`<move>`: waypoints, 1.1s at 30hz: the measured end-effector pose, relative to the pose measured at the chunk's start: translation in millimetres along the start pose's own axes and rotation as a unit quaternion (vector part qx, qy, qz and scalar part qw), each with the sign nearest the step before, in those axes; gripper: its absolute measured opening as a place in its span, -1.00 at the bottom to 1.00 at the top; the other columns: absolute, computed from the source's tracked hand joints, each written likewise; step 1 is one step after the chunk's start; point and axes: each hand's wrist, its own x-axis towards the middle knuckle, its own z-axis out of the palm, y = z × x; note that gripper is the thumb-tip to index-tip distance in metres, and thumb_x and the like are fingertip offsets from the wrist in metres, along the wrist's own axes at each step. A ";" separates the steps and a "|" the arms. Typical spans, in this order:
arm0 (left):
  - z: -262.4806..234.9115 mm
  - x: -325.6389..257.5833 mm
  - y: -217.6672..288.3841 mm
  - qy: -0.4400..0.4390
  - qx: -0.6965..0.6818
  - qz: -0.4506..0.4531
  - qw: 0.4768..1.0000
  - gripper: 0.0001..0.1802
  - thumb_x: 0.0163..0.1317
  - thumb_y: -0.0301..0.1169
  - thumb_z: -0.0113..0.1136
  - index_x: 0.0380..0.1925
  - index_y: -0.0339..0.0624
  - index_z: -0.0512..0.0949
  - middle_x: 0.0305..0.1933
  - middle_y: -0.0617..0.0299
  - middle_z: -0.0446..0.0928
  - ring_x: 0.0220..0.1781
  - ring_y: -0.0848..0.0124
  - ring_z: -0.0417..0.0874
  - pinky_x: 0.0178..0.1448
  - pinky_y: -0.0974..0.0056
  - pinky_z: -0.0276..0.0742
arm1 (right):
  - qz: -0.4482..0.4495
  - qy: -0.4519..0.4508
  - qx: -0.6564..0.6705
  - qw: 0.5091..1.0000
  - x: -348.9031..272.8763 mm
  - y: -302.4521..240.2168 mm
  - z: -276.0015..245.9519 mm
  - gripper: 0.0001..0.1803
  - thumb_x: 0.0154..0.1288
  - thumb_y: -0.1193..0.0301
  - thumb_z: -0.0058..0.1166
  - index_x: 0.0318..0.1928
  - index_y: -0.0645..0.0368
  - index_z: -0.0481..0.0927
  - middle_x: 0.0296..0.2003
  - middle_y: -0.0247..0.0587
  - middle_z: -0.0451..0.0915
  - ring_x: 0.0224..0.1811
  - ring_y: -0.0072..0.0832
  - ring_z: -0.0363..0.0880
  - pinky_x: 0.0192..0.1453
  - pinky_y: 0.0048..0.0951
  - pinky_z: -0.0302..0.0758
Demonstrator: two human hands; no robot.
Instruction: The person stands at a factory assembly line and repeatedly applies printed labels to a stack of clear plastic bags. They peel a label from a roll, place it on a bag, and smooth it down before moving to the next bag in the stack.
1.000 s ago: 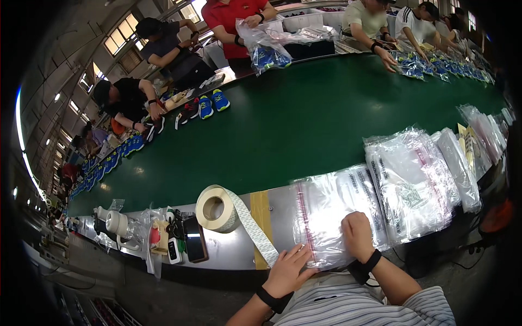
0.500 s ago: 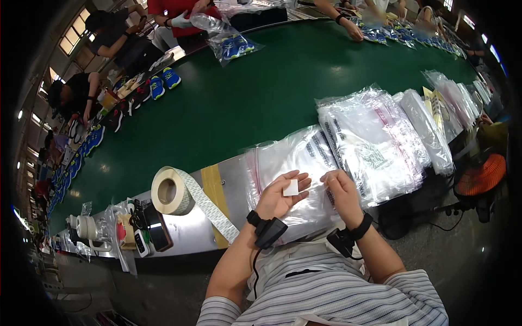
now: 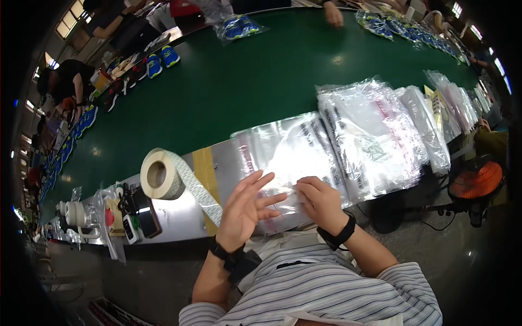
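My left hand (image 3: 247,209) is held over the near left part of a stack of clear plastic bags (image 3: 288,144), its fingers spread and nothing visible in them. To its right, my right hand (image 3: 322,205) is closed, thumb and fingers pinched together low over the same bags. Something pale may be at those fingertips, but glare on the plastic hides what it is. A roll of white labels (image 3: 155,175) stands on the metal tabletop left of my hands, its printed strip (image 3: 194,190) trailing toward my left wrist.
A thicker pile of clear bags (image 3: 361,136) lies at right, with more folded plastic beyond it. Yellow tape (image 3: 205,171) crosses the metal edge. A phone (image 3: 147,217) lies at left. Past the green belt (image 3: 234,87) are blue shoes (image 3: 154,65) and co-workers. An orange fan (image 3: 476,180) stands lower right.
The white square that lay on my left fingers no longer shows there. My left hand has moved left and turned, fingers spreading; my right hand has moved left and down onto the bags.
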 end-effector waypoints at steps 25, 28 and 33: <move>-119.1 -81.7 -50.7 0.353 0.264 0.141 0.886 -0.14 0.13 -0.58 0.21 0.37 -0.28 -0.05 0.00 -0.01 0.43 -0.08 0.41 0.53 -0.15 0.38 0.53 | 0.038 0.062 0.079 0.994 -13.2 -3.1 -37.9 -0.85 0.17 0.65 0.02 -0.22 0.31 0.52 -0.22 -0.05 0.55 -0.16 -0.23 0.56 -0.08 -0.37 0.47; -92.5 -61.4 -48.9 0.298 0.335 0.105 0.888 -0.20 0.16 -0.61 0.17 0.35 -0.28 -0.02 -0.36 0.17 0.54 -0.33 0.48 0.59 -0.25 0.43 0.54 | -0.066 -0.145 0.138 0.977 4.7 -35.8 17.9 -0.79 0.13 0.47 0.17 -0.20 0.21 0.54 -0.25 -0.11 0.59 -0.21 -0.19 0.59 -0.18 -0.31 0.53; -71.5 -47.1 -41.0 0.302 0.156 0.075 0.937 -0.17 0.17 -0.67 0.11 0.37 -0.23 -0.09 -0.22 0.15 0.51 -0.26 0.47 0.60 -0.25 0.42 0.56 | 0.041 -0.266 0.061 0.961 10.0 -61.6 58.4 -0.56 0.18 0.28 0.16 0.01 0.23 0.43 -0.27 -0.10 0.61 -0.30 -0.18 0.63 -0.25 -0.27 0.55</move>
